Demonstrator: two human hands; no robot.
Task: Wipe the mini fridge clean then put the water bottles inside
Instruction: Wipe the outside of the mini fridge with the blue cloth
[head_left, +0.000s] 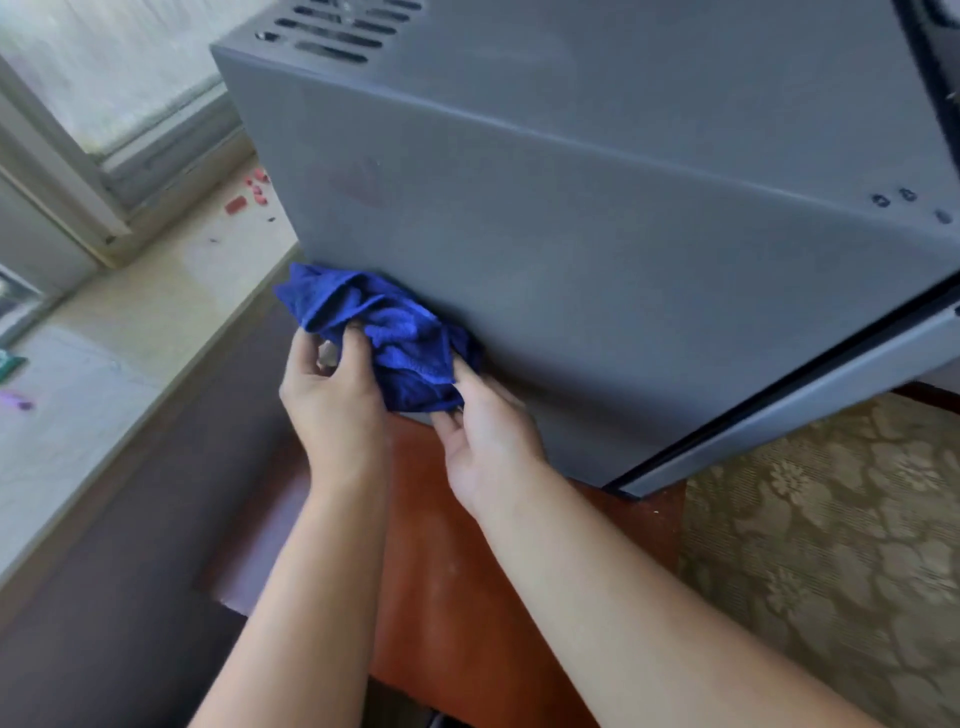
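The left hand (332, 400) is closed on one bunched blue cloth (387, 338): its thumb and curled fingers pinch a fold at the cloth's left edge, with the thumb tip lying on top of the fabric. The right hand (485, 441) is only partly closed; its fingertips grip the cloth's lower right corner, at about 4 o'clock from the cloth's centre, while the palm stays off the fabric. Both hands therefore hold the same cloth, one on each side. The cloth is pressed against the lower edge of the grey side panel of one mini fridge (597, 234), at about 8 o'clock on that panel. The fridge stands on one reddish-brown wooden table (441, 571), and its door edge shows at the right, at about 3 o'clock from the hands. Three small dark screws (906, 195) sit near the panel's upper right corner. A row of vent slots (332, 36) is visible at 12 o'clock. One window sill (130, 312) runs along the left at 9 o'clock, carrying several small red pieces (249, 195). Patterned carpet (831, 545) lies at 4 o'clock.
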